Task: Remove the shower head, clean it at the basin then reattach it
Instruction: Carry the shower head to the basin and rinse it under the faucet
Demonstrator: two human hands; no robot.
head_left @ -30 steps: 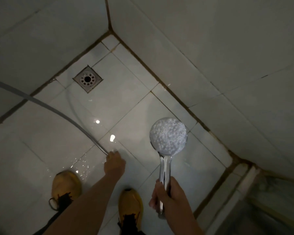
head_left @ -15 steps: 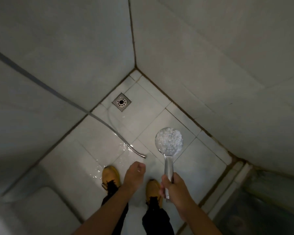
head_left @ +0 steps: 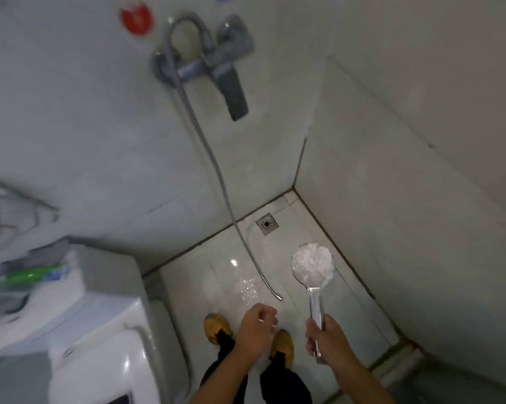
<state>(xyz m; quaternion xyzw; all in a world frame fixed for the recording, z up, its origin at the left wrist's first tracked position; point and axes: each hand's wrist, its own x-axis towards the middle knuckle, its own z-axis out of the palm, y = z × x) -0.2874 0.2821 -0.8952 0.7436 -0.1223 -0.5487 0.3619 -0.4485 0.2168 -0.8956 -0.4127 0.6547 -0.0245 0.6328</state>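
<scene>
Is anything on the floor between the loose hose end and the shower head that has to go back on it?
Nothing visible. The hose end lies on bare wet tile, just left of the shower head held in the right hand.

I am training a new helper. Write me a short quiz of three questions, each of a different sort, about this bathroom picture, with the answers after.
1. True or false: the shower head is joined to the hose.
2. Which hand grips the shower head's handle? A) left hand B) right hand C) both
3. Fill in: the hose's free end lies on the ____, between the drain and the shoes.

Key
1. False: the head is off, and the hose end lies loose on the wet tiles.
2. B. The left hand's fingers are curled; whether they hold anything cannot be told.
3. floor
</scene>
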